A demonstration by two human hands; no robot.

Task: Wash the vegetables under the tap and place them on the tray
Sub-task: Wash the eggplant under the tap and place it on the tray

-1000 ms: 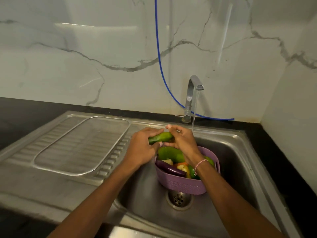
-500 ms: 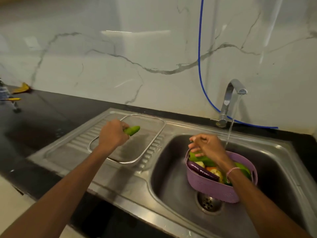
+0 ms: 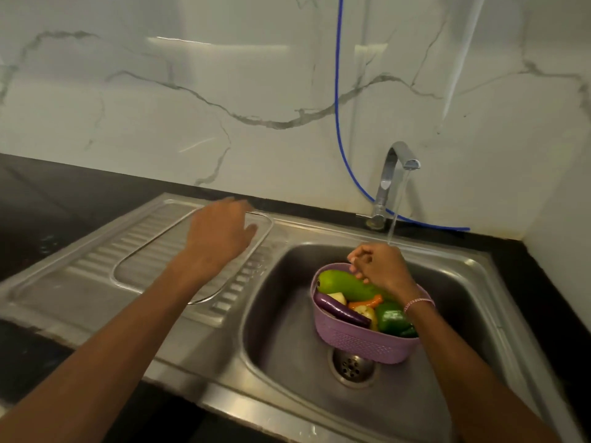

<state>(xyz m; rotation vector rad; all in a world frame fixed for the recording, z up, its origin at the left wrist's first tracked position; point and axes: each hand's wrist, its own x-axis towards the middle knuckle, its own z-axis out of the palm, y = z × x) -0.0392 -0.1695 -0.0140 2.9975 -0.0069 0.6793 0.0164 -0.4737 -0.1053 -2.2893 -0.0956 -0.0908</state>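
**Left hand over the tray, right hand at the basket**

The left hand [image 3: 220, 231] hovers above the wire-rimmed tray [image 3: 268, 222] on the drainboard. It is blurred, its grip wide, fingers spread, and no vegetable shows in it.

The right hand [image 3: 380, 270] sits above the far edge of the purple basket [image 3: 361, 343] in the sink [image 3: 281, 314], right where the stream from the tap [image 3: 388, 174] comes down. Its fingers are curled – whether the grip holds anything, I cannot tell.

The vegetables lie in the basket: a large green gourd [image 3: 342, 284] just beside the right hand, an aubergine [image 3: 339, 311] and a green pepper [image 3: 391, 319]. The black tabletop [image 3: 64, 193] runs off to the left.
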